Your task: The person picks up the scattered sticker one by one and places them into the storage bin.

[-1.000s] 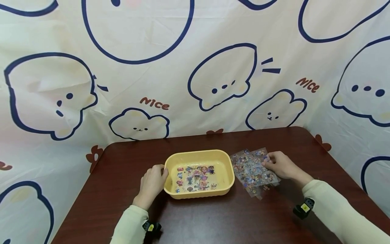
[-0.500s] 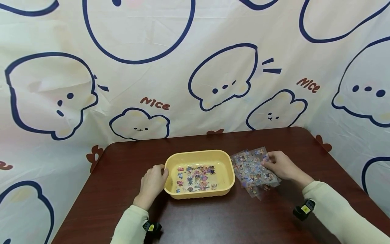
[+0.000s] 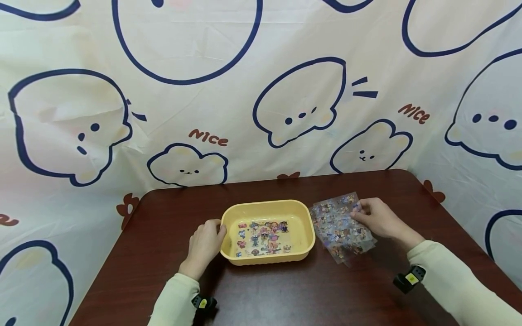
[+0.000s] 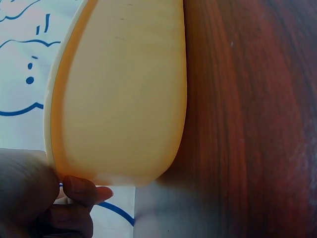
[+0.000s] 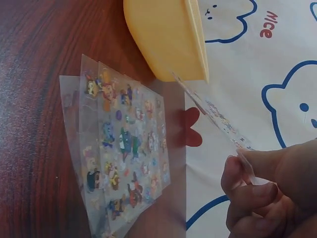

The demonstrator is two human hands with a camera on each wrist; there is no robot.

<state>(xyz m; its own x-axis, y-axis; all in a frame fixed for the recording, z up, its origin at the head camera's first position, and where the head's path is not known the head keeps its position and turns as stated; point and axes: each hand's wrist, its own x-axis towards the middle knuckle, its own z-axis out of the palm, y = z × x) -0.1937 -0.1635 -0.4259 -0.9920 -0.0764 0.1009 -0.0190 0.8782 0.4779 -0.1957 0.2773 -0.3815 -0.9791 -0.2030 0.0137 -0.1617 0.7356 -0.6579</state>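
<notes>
At a dark wood-grain table, a left hand grips a yellow plastic tray by its end; just beside, a right hand pinches a clear sticker sheet over a fanned sheet stack. Light, level handling should prevent creasing.

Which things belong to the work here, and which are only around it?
Work:
yellow tray, gripped by left hand
pinched sheet, in right hand
sheet pile beside tray
inner sheet, in tray

Around it:
table
patterned cloth
wrist cameras

Sheets right of tray (on table)
</notes>
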